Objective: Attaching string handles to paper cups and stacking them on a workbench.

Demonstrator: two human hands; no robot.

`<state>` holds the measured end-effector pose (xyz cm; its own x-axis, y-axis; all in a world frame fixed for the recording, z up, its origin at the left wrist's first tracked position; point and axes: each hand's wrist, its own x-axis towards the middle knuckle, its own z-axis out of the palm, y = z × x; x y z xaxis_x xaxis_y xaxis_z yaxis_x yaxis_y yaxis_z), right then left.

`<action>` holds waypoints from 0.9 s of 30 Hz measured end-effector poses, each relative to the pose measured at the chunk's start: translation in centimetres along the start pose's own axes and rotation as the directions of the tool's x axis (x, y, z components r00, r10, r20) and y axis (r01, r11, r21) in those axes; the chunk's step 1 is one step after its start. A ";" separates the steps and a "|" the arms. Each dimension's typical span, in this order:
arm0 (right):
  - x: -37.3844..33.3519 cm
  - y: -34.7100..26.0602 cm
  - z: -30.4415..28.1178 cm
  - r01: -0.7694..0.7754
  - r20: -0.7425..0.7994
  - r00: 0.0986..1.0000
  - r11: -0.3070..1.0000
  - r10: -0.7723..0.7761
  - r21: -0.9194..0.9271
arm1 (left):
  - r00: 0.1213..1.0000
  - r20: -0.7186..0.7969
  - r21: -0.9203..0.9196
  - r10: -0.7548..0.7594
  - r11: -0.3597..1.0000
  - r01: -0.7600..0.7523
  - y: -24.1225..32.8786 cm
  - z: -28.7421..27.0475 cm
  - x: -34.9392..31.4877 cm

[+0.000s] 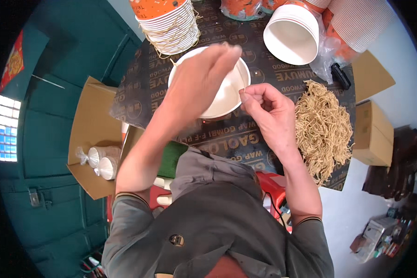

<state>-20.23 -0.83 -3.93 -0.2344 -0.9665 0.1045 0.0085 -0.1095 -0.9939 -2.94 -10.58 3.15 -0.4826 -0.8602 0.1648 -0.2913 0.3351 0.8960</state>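
A white paper bowl [234,88] sits on the dark table, its inside facing up. My left hand [194,83] is over the bowl and hides much of it; its fingers are smeared by motion. At the bowl's right rim my right hand [268,104] is closed, thumb and forefinger pinching what looks like a thin tan cord, mostly hidden by the fingertips. A tan cord end [173,62] sticks out by the bowl's upper left rim. Beside my right hand lies a tangled heap of tan cords [323,132].
A tall stack of orange-and-white paper bowls [169,30] with cords draped round it stands at the far left. More nested white bowls [292,37] lie at the far right, near clear plastic and a black object [340,76]. Cardboard boxes [95,134] flank the table.
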 end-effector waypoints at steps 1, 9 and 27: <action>0.0 0.0 0.1 0.005 0.026 1.000 1.000 -0.005 -0.007 | 0.999 -0.054 0.365 -0.008 0.931 0.027 0.9 -0.7 -1.4; -0.2 0.0 1.4 0.111 -0.005 0.994 0.993 -0.111 -0.030 | 1.000 0.013 0.238 -0.022 0.971 0.018 -0.2 1.0 -4.9; -0.5 -0.9 0.1 0.137 0.082 0.988 0.984 -0.129 -0.110 | 0.970 0.037 -0.213 -0.242 0.946 0.244 -0.9 1.5 -3.8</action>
<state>-20.03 -0.32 -3.13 -0.1531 -0.9601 0.2341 -0.1308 -0.2151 -0.9678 -2.07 -6.99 1.14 -0.4283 -0.9008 -0.0719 -0.2173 0.0255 0.9758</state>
